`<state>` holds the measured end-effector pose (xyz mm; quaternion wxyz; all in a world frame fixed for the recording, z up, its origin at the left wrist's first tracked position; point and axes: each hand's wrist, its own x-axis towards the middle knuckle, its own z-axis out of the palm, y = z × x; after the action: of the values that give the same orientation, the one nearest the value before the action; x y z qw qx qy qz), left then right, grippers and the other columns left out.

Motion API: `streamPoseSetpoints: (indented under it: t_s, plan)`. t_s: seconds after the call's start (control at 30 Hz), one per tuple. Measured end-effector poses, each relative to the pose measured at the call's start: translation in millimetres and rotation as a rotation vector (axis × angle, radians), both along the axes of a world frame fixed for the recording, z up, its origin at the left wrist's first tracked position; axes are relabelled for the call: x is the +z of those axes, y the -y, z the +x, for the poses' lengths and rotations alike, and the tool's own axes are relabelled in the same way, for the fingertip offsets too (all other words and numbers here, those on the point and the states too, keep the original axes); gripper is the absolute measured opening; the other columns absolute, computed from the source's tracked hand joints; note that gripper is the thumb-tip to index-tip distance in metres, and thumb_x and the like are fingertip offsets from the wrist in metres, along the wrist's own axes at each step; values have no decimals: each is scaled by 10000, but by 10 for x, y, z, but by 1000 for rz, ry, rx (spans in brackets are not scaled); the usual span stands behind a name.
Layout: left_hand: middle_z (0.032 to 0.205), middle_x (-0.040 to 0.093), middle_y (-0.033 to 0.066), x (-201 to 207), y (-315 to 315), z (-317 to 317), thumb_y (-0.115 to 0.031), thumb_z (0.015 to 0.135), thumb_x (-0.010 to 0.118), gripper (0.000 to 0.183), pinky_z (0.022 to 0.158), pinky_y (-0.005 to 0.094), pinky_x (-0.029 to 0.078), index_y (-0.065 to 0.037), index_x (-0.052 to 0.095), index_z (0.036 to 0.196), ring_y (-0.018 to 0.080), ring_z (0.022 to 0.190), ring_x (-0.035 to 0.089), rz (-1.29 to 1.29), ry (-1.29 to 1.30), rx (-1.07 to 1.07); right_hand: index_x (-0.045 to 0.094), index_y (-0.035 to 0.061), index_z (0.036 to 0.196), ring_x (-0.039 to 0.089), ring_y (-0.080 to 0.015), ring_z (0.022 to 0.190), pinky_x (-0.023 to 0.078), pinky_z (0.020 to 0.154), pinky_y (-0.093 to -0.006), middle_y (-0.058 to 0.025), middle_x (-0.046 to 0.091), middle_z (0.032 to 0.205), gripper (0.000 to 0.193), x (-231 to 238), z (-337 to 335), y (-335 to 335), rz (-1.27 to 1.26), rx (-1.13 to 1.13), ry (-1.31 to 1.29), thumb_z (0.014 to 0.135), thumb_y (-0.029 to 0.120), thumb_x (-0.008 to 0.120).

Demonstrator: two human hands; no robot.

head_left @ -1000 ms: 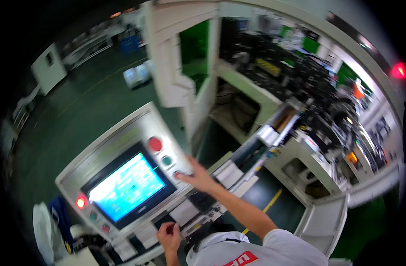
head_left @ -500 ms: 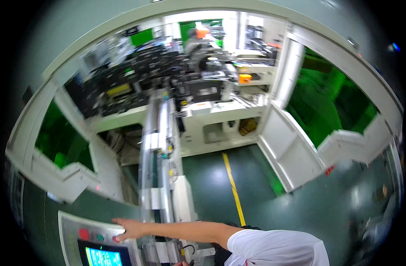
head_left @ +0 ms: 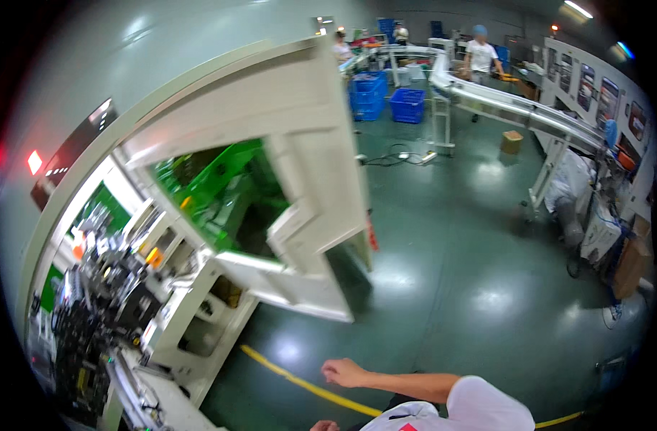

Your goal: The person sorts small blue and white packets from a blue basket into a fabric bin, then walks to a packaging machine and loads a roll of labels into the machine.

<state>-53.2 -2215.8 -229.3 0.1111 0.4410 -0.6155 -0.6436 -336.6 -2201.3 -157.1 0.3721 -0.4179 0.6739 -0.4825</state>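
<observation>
My right arm reaches across from a white sleeve, and my right hand (head_left: 344, 373) hangs above the green floor (head_left: 429, 316) with its fingers curled in. Nothing shows in it, and it touches nothing. Just below, at the lower edge, only a bit of my left hand (head_left: 325, 426) appears; its fingers are mostly cut off. Nearest to both hands is a yellow floor line (head_left: 300, 381). To the left stands a machine (head_left: 106, 287) with dark metal parts in a white housing. Its white door (head_left: 307, 172) with a green see-through window stands ajar.
A conveyor (head_left: 515, 108) curves through the back right, with blue crates (head_left: 407, 105) beside it. A person in a white shirt (head_left: 479, 57) stands behind it. A cardboard box (head_left: 511, 142) and a cable (head_left: 397, 156) lie on the floor. Bags and cartons (head_left: 601, 223) stand at the right.
The view has swung right, away from the control panel. My right hand has left the panel's buttons and now hangs over the floor with curled fingers.
</observation>
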Motion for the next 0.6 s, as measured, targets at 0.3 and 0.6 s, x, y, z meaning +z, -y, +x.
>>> streamPoseSetpoints:
  t_s: [0.3, 0.6]
  plan:
    - [705, 618, 38, -1287, 191, -3006, -98, 817, 595, 84, 501, 283, 435, -34, 647, 833, 121, 580, 550, 66, 802, -255, 651, 10, 885, 582, -124, 628, 467, 581, -297, -48, 619, 661, 367, 154, -2885, -1175, 72, -310, 249, 904, 373, 597]
    - [676, 633, 50, -2045, 397, -7551, -219, 833, 628, 196, 588, 314, 477, -25, 655, 830, 144, 642, 591, -325, 646, -843, 565, 34, 1255, 426, -57, 584, 393, 545, -242, 29, 482, 627, 505, 607, -6859, -1400, 65, -144, 182, 768, 158, 616]
